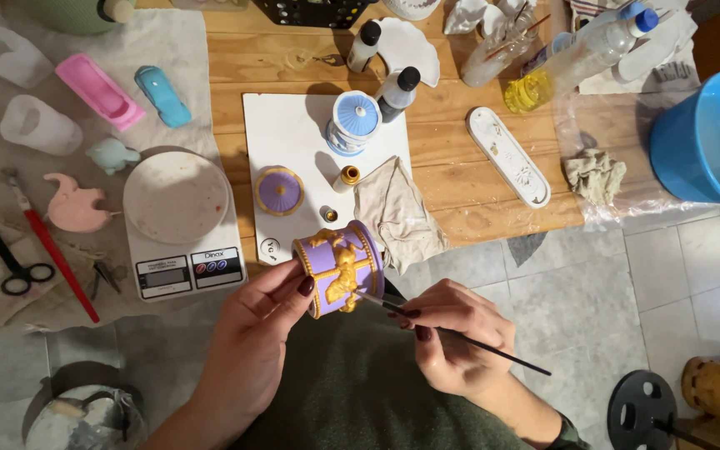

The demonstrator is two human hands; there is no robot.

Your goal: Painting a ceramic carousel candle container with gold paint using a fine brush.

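wood tabletop (477,187) under white board (293,133), grey tiled floor (577,283) beside

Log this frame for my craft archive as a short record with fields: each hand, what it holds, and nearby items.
left hand: left hand in a grip around a purple round carousel box with gold horses
right hand: right hand holds a thin dark paintbrush, tip at the box
nearby: purple-and-gold round lid; small gold paint bottle; crumpled beige cloth; white digital scale
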